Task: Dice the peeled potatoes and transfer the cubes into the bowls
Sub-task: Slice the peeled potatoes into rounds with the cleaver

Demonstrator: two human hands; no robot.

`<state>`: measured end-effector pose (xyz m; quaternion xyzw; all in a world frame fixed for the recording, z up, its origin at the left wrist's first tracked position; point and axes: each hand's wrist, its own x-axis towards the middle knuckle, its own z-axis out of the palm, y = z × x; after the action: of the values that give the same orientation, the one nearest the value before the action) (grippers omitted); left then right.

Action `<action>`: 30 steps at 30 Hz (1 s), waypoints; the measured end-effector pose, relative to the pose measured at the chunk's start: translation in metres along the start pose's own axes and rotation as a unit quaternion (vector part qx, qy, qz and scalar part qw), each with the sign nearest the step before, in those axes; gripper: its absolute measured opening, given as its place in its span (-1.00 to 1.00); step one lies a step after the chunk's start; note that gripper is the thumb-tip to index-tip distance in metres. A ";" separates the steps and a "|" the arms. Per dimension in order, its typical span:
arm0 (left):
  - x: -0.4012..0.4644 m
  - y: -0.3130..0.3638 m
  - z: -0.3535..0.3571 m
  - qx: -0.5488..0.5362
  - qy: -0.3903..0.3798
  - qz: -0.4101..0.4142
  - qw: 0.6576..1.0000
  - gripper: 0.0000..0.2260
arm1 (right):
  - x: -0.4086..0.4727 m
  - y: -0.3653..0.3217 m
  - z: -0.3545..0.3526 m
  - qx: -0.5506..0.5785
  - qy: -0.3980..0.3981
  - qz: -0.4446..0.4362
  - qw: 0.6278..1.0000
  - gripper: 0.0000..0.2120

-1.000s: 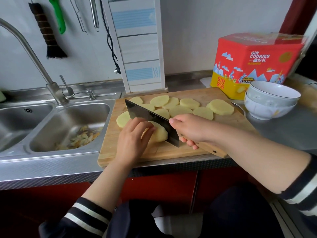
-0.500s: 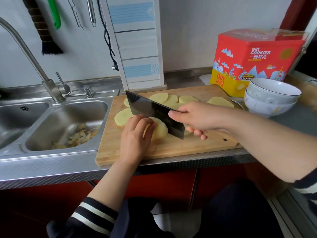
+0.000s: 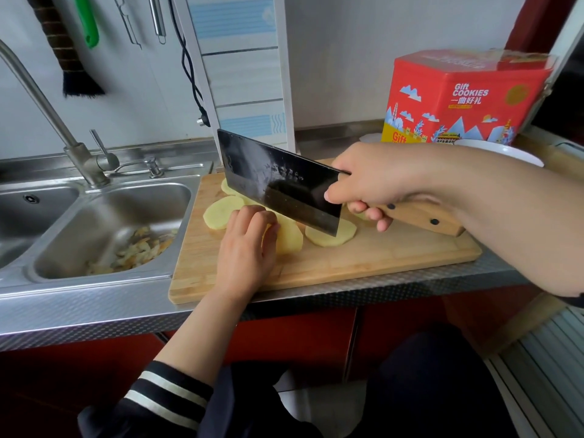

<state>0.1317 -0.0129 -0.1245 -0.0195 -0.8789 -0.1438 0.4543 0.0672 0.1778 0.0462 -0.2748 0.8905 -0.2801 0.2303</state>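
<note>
Counter cutting board (image 3: 379, 263): right hand (image 3: 379, 184) grips cleaver (image 3: 278, 181), apparently lifted.

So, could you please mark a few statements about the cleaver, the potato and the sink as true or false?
1. The right hand holds the cleaver by its wooden handle. True.
2. The left hand rests on a potato piece on the cutting board. True.
3. The potato on the board is already diced into cubes. False: only round slices show.
4. The sink basin beside the board is spotless. False: peelings lie in it.
5. The cookie tin is blue. False: it is red and yellow.
</note>
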 end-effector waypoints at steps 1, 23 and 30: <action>0.000 0.000 0.000 0.000 -0.003 0.001 1.000 -0.85 | -0.001 -0.001 0.001 -0.007 0.000 0.001 1.000 -0.90; 0.001 -0.001 -0.001 -0.019 -0.010 0.002 1.000 -0.87 | -0.006 -0.017 0.009 -0.082 0.007 0.006 0.997 -0.87; 0.000 -0.002 0.000 -0.022 -0.012 0.001 1.000 -0.89 | -0.007 -0.015 0.008 -0.085 0.009 0.007 0.996 -0.86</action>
<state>0.1310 -0.0151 -0.1252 -0.0322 -0.8808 -0.1628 0.4434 0.0820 0.1685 0.0518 -0.2846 0.9151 -0.2041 0.2000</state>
